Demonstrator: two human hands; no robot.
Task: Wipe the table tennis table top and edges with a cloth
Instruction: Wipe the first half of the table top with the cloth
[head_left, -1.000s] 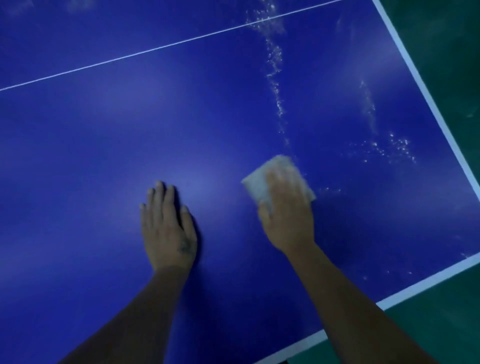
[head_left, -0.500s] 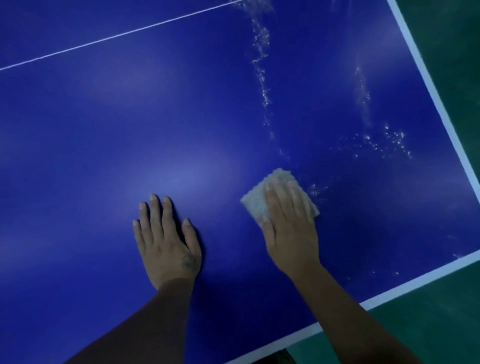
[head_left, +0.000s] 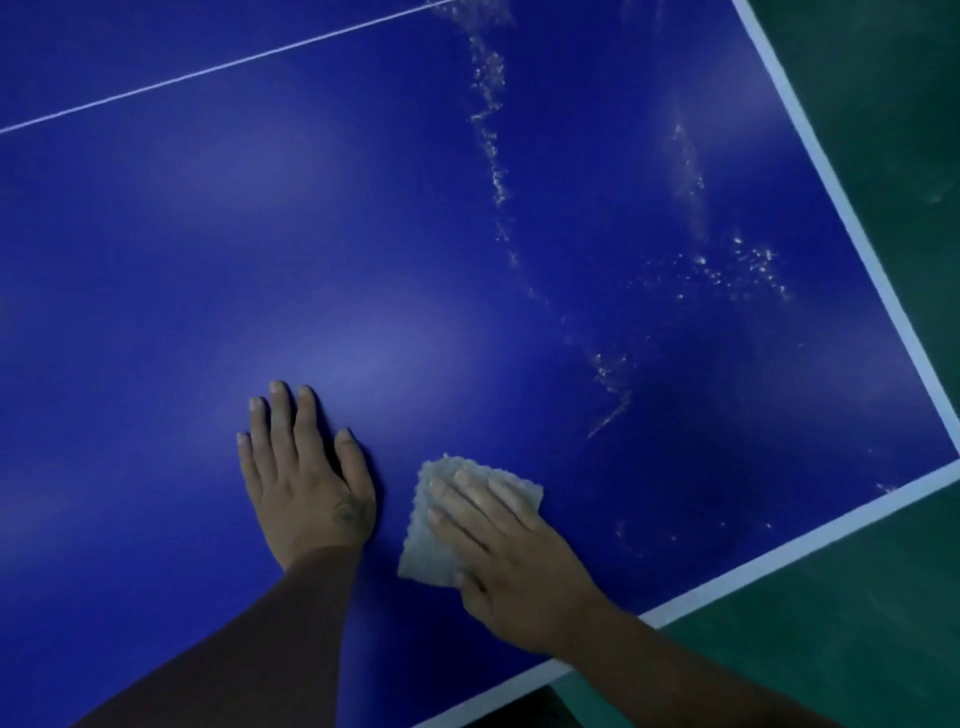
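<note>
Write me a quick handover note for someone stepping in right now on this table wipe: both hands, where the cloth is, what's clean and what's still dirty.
Left hand: flat on the blue table top, palm down, holding nothing, bracing.
Right hand: fingers spread, pressing the cloth flat on the table, just right of the left hand, near the white near-edge line.
Done: the area left of the hands looks free of specks.
Left: a white dust streak running down from the far side, a scattered patch of specks near the right edge line, a few specks by the near edge, then the edges themselves.
</note>
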